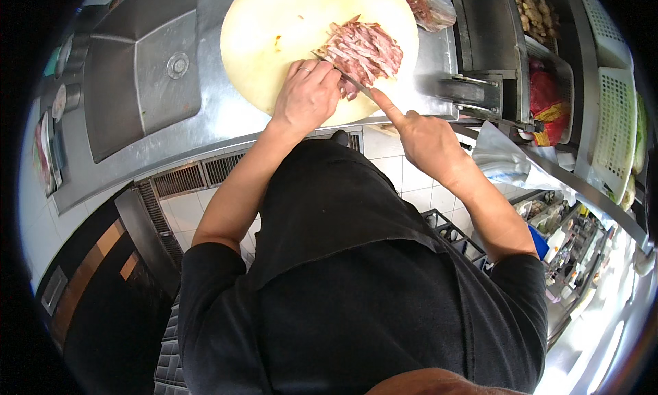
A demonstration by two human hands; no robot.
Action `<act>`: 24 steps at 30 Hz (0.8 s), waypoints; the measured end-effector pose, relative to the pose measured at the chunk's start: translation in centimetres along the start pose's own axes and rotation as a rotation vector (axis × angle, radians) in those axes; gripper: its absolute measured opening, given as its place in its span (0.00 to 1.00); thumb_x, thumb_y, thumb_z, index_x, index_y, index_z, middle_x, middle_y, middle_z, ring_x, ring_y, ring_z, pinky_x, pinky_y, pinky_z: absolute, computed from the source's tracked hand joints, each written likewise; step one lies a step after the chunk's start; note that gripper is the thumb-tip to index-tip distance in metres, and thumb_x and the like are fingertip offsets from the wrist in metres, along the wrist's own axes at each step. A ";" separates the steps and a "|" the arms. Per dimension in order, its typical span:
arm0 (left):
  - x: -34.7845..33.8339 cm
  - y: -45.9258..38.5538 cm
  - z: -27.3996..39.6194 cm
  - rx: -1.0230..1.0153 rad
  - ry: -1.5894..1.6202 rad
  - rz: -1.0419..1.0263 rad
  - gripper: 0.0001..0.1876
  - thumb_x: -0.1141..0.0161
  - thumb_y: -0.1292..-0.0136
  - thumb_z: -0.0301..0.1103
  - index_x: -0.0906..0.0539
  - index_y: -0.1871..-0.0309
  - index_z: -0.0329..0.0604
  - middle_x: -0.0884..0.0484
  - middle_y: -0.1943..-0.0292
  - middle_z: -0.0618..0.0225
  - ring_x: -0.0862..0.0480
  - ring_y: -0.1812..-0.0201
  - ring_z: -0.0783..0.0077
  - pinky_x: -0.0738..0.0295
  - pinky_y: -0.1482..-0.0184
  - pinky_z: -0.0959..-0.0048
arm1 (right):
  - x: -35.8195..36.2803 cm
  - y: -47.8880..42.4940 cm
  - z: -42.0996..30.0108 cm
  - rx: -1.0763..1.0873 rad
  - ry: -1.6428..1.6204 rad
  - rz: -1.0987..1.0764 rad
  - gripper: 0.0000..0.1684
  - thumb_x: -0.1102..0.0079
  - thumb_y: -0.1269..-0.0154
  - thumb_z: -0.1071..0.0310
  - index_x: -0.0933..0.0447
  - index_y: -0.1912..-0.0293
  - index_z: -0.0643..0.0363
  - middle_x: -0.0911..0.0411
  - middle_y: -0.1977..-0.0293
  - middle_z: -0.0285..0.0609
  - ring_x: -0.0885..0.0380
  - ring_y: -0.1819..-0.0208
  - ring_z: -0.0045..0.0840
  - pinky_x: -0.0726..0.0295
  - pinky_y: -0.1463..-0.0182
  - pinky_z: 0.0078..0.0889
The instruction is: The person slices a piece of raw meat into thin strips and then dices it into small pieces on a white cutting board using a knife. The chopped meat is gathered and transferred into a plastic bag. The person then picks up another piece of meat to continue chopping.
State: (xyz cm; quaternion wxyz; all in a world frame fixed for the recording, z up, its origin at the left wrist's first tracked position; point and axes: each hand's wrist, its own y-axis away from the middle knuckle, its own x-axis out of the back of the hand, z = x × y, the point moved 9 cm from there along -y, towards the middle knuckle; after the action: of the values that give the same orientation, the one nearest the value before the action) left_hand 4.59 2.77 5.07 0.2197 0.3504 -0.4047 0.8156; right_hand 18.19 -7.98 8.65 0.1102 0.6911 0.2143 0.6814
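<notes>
My right hand (pixel 426 140) grips a kitchen knife (pixel 354 84) by its handle, which the fingers hide, with the index finger stretched along the top of the blade. My left hand (pixel 310 89), a ring on one finger, rests with curled fingers on the round pale cutting board (pixel 252 50), close beside the blade. Whether something lies under those fingers is hidden. Sliced reddish meat (pixel 362 50) is heaped on the board just beyond the knife, and a few small pieces touch the blade near my left fingertips. Small scraps dot the board further left.
A steel sink (pixel 167 81) with a drain is sunk into the counter at left. Behind the board at right lies a plastic bag of meat (pixel 434 6). A rack at right holds ginger (pixel 534 14), a red net bag (pixel 545 99) and a perforated white basket (pixel 614 132).
</notes>
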 end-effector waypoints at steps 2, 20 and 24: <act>0.1 0.1 0.0 -0.007 -0.013 0.017 0.09 0.32 0.41 0.29 0.14 0.57 0.41 0.16 0.56 0.64 0.17 0.50 0.59 0.23 0.41 0.56 | -1.0 -0.4 -0.1 0.002 0.020 -0.022 0.58 0.43 0.33 0.76 0.58 0.11 0.42 0.14 0.70 0.49 0.12 0.73 0.40 0.12 0.67 0.44; 0.1 0.0 -0.7 0.063 -0.041 -0.070 0.08 0.33 0.42 0.29 0.15 0.60 0.40 0.19 0.58 0.59 0.17 0.51 0.53 0.19 0.44 0.56 | 2.5 0.7 -0.8 0.023 0.039 0.008 0.60 0.41 0.37 0.78 0.56 0.12 0.42 0.14 0.69 0.54 0.12 0.70 0.47 0.12 0.63 0.49; 0.3 0.4 -0.5 0.066 -0.024 -0.022 0.08 0.33 0.43 0.29 0.15 0.60 0.39 0.18 0.58 0.59 0.16 0.52 0.55 0.18 0.44 0.57 | 0.1 0.4 -0.6 0.011 -0.062 -0.041 0.60 0.43 0.36 0.79 0.59 0.12 0.40 0.14 0.68 0.57 0.12 0.68 0.50 0.12 0.61 0.53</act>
State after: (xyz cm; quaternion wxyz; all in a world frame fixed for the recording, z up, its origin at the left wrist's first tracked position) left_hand 3.93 2.98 4.84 0.2118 0.3718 -0.3762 0.8218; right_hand 17.68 -8.36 8.89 0.1269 0.7079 0.2287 0.6561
